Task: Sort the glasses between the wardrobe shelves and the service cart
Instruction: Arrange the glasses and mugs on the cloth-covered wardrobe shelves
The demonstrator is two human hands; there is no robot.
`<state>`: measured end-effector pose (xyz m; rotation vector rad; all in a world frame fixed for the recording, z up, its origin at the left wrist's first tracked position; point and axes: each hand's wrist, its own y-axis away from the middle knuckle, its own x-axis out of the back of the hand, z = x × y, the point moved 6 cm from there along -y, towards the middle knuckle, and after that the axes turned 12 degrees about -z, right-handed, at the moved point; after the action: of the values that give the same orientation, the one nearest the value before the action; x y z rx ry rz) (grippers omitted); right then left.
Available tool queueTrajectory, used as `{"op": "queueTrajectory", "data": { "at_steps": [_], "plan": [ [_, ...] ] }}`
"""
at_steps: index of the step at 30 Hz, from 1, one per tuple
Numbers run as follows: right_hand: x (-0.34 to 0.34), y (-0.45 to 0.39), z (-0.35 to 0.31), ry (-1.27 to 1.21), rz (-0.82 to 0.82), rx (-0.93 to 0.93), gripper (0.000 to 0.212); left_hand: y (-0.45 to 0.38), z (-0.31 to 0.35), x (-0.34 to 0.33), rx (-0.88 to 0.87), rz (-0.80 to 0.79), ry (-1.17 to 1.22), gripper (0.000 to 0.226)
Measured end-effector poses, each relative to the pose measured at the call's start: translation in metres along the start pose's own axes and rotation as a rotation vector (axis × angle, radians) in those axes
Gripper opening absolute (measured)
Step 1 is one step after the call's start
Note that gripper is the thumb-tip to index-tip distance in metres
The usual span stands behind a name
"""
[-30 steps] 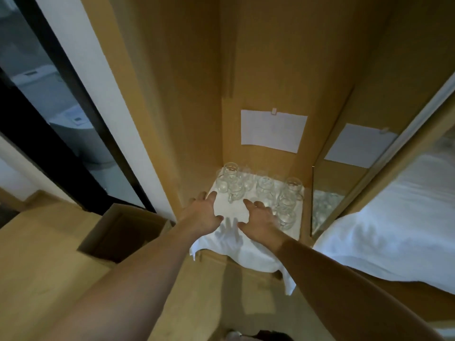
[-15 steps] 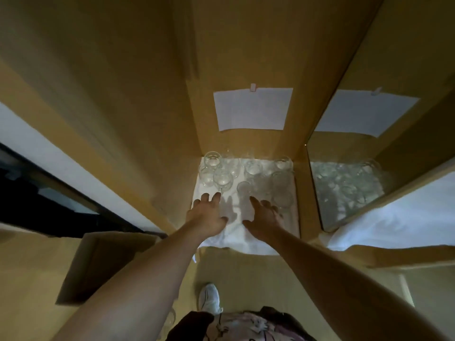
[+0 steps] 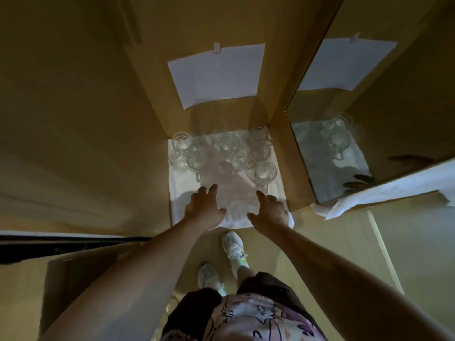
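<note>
Several clear glass mugs (image 3: pixel 222 153) stand crowded at the back of a wardrobe shelf, on a white cloth (image 3: pixel 181 193) that covers it. My left hand (image 3: pixel 203 209) is stretched out over the cloth's front part, fingers straight, just short of the nearest mugs. My right hand (image 3: pixel 269 210) reaches in beside it with relaxed fingers, holding nothing. A handled mug (image 3: pixel 266 171) stands just beyond my right fingertips. No service cart is in view.
A white paper sheet (image 3: pixel 216 72) is clipped to the wardrobe's back wall. A mirror panel (image 3: pixel 369 119) on the right reflects the glasses and my hands. A cardboard box (image 3: pixel 81 274) sits on the floor at lower left. My white shoes (image 3: pixel 232 244) stand below the shelf.
The view has tilted down and come closer, so my shoes and clothes now show. Both hands stay spread over the cloth, a little nearer the mugs.
</note>
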<state>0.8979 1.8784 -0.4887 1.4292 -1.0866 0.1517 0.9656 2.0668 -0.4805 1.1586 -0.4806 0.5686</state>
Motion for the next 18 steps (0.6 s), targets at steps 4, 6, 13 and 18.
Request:
{"op": "queueTrajectory", "data": {
  "at_steps": [4,6,13,18],
  "plan": [
    [-0.008,-0.025,0.006,-0.043,-0.031,-0.041,0.079,-0.020,0.004,-0.009,0.009,0.019,0.074,0.086],
    [-0.010,-0.036,0.007,-0.065,-0.034,-0.051,0.076,-0.028,0.005,-0.011,0.019,0.029,0.089,0.086],
    [-0.020,-0.090,0.013,-0.029,-0.117,-0.078,0.070,-0.071,0.007,-0.013,0.054,0.009,0.120,0.086],
    [-0.022,-0.132,0.019,-0.004,-0.131,-0.122,0.063,-0.109,0.004,-0.018,0.096,0.001,0.168,0.087]
  ]
}}
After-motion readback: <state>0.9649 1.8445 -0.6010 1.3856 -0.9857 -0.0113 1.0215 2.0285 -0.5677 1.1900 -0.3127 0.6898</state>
